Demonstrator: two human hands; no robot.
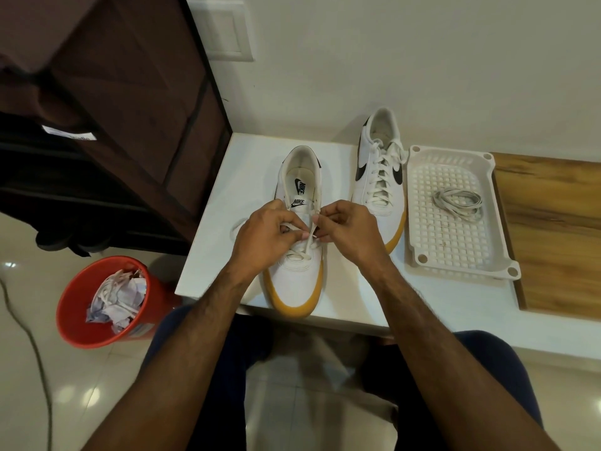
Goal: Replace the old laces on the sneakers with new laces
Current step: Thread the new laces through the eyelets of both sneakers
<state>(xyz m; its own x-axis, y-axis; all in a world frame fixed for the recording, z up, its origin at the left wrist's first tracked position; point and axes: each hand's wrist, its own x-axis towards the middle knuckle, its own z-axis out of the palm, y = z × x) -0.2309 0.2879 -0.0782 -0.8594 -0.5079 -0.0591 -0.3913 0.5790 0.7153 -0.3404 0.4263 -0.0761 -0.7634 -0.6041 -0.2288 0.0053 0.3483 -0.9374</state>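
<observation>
Hands, left (pixel 265 237) and right (pixel 348 232): pinching lace (pixel 307 245). Sneaker (pixel 299 242): toe toward camera. Tray (pixel 455 258): coiled laces (pixel 458 203).

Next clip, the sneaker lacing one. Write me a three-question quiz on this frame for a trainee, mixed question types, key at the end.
1. True or false: both hands, left hand and right hand, pinch the lace of the near sneaker.
2. Where does the coiled lace lie?
A. in the red bucket
B. in the white tray
C. on the far sneaker
3. Fill in: the far sneaker is ____ laced.

Key: 1 true; 2 B; 3 fully
</observation>
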